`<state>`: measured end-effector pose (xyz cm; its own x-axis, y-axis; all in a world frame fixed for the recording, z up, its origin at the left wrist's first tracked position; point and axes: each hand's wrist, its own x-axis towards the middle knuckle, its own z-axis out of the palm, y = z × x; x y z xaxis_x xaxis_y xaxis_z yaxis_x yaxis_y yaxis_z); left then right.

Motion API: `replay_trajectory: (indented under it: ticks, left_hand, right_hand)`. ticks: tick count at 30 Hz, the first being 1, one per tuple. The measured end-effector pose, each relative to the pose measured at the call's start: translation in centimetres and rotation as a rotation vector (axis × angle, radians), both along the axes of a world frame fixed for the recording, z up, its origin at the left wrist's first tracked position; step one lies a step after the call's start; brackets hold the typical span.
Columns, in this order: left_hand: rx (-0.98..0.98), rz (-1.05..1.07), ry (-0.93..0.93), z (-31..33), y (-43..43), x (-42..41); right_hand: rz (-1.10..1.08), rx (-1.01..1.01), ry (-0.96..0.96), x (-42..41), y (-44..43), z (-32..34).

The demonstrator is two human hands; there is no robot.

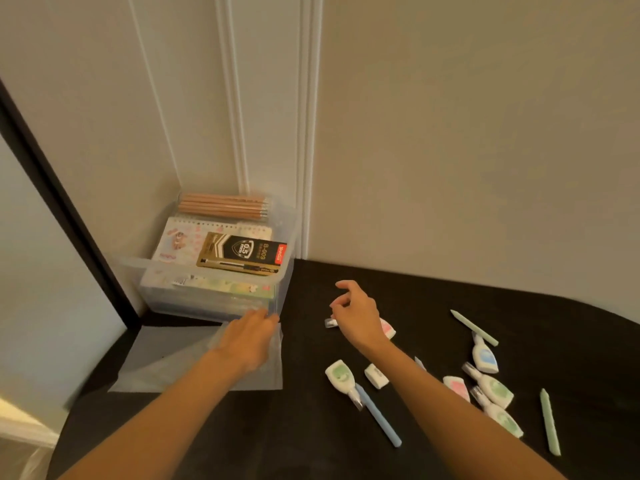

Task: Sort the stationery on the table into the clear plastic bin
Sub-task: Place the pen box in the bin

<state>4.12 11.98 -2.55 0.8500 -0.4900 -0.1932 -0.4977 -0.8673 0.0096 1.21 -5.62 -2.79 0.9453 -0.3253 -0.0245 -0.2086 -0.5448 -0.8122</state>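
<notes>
A person's left hand [249,337], motion-blurred, reaches the near corner of the clear plastic bin [207,299]; whether it grips cannot be told. The right hand [356,313] hovers with loosely curled fingers, holding nothing, above a pink correction tape [388,329]. The bin holds wooden pencils [223,205], a spiral notebook [180,240] and a black-and-gold pen box [242,254]. More rounded tape dispensers and slim pastel pens lie scattered on the black tablecloth [450,299], below a cream panelled wall [450,133].

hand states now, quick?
Left hand: against the bin, blurred, cannot tell.
Right hand: open, holding nothing, above a correction tape.
</notes>
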Motion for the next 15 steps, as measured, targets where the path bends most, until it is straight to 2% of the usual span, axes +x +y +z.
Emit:
replay_trajectory:
  ticks: [2,4,11,15]
  left_hand:
    - [0.179,-0.041,0.008,-1.6,0.0,0.4]
    - [0.253,-0.081,-0.025,-3.6,-0.2,0.5]
    - [0.299,-0.087,-0.1,-7.4,-0.6,1.8]
    - [0.26,-0.096,-0.224,-8.3,-0.5,1.3]
  right_hand:
    - [-0.009,0.006,0.004,-0.4,-0.3,-1.6]
    - [-0.011,-0.008,-0.01,-1.0,-0.3,-3.8]
    - [-0.006,-0.043,-0.131,-1.0,-0.6,-7.1]
    - [-0.007,-0.097,-0.222,-1.7,-0.1,-8.2]
